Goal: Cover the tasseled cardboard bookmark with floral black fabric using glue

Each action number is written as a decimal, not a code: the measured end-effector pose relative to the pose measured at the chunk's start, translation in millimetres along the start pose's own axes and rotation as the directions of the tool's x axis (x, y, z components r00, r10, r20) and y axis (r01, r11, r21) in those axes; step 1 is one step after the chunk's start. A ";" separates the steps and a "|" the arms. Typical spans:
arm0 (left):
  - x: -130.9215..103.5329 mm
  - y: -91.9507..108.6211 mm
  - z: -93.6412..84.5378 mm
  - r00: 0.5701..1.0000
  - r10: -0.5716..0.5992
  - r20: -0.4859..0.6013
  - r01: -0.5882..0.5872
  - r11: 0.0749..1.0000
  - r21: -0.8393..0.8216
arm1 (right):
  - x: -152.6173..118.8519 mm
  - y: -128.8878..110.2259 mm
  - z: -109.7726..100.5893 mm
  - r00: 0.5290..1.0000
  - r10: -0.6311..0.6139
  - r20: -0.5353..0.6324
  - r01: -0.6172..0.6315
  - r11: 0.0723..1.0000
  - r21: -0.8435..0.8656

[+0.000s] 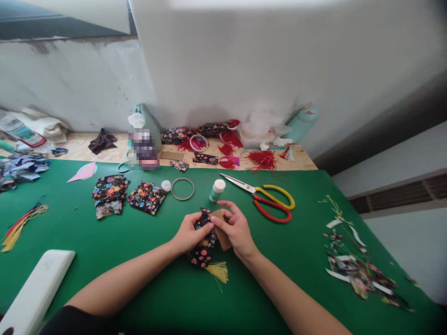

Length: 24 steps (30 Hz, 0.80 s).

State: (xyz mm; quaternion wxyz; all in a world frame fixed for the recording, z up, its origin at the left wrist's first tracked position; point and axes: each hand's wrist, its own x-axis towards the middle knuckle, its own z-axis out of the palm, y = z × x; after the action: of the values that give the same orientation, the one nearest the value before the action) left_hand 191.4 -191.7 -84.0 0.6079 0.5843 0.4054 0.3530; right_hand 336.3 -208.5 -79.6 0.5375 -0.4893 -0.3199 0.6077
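**Over the green tabletop point(157, 288), cloth point(199, 257) and card point(222, 236) between your fingers**

In front of you, at the near middle of the table, the floral cloth hangs from your left hand point(190, 232), its thumb and fingers pinched on it. Your right hand point(239, 228) grips the brown card between thumb and fingers, against the cloth's right side; whether it sits between layers, you cannot tell from here. The yellow tassel point(218, 271) pokes out at the cloth's lower end.

To work neatly, you would do well to keep the card's edge in line with the cloth, pinch close to where they meet, and smooth creases with your thumbs. Mind the loose tassel threads, which could get caught.

Beyond your hands stands the small bottle point(217, 191), white top on; what is inside does not show. A little white pot or cap point(166, 185) sits farther left. At the back, the teal flask point(304, 122) leans by the wall, its contents hidden, as are those of the pale green bottle point(149, 120).
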 end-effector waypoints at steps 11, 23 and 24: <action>4.5 2.4 1.3 1.000 -0.024 -0.005 0.024 1.000 -0.014 | 0.4 -11.5 -9.9 0.992 0.065 0.106 -0.033 0.960 -0.279; -6.8 2.8 6.9 0.995 0.088 -0.040 -0.077 0.970 0.232 | -8.7 -16.9 -11.0 0.983 -0.040 0.177 0.108 0.913 -0.394; -7.8 3.3 6.7 0.995 0.097 -0.037 -0.085 0.966 0.244 | -9.7 -16.4 -10.4 0.981 -0.064 0.181 0.132 0.907 -0.399</action>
State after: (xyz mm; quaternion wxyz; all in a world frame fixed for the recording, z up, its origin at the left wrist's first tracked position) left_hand 194.3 -201.4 -80.2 0.5051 0.6635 0.4328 0.3426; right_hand 351.0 -215.7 -65.5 0.4251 -0.5226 -0.5071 0.5376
